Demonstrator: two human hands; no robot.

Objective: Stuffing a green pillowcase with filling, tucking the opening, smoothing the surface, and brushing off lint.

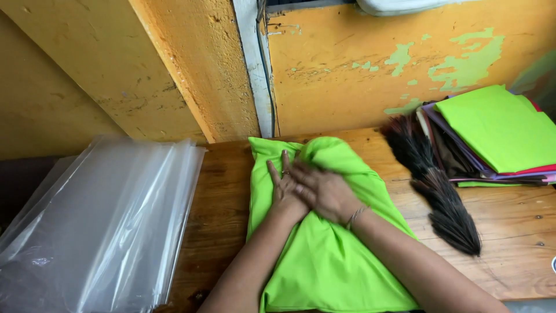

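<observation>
Green cloth (324, 255), bright lime in colour, lies on the wooden tabletop (509, 237) directly under both hands and reaches from the near edge of the picture up to the wall. Its upper part is folded over itself, and this fold sits just beyond the fingertips. Both forearms come in from the near edge and cross a little at the wrists, so they meet over the middle of the cloth.

The left hand (284, 185) lies flat, palm down, fingers straight and pointing away toward the wall, with a ring on one finger. It grips nothing; it only presses the cloth, probably to keep the fold flat. The right hand (321, 188) rests partly over the left one, also spread and palm down, with a thin bracelet at the wrist. It looks a little blurred, so I judge it is sliding over the cloth to smooth it; it does not grasp anything.

To the left of the hands, apart from the cloth, is a stack of clear plastic bags (98, 232). To the right, near the cloth, lies a dark brush of bristles (440, 191). Beyond it, further right, a pile of folded cloths (498, 133) with a green one on top stands against the peeling yellow wall (359, 64).
</observation>
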